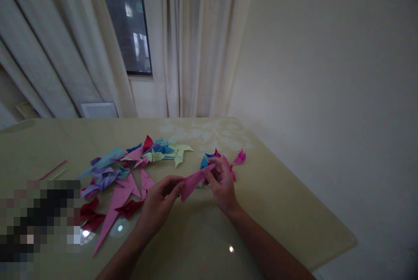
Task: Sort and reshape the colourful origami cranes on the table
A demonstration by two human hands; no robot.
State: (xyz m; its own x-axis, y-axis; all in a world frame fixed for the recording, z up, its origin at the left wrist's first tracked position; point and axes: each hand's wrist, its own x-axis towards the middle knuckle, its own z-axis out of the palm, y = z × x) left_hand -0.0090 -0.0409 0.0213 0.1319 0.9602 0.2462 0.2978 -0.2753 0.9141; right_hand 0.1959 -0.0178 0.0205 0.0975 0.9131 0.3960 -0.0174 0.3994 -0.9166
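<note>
A pink folded paper piece point(192, 184), long and pointed, is stretched between my two hands above the table. My left hand point(160, 204) pinches its wide end. Its narrow tip is pinched by the thumb and fingers of my right hand point(223, 184). Just behind my right hand lie magenta folded paper pieces point(241, 156) and a blue one point(204, 162), partly hidden by the fingers. Left of my left hand, a long pink paper point point(111, 219) and dark red folded paper point(129, 208) rest on the table.
A pile of folded papers in pink, purple, blue and pale green point(156, 149) spreads over the table point(277, 210). Two thin sticks point(54, 170) lie at the left. Part of the lower left is pixelated. Curtains point(202, 45) and a wall stand behind.
</note>
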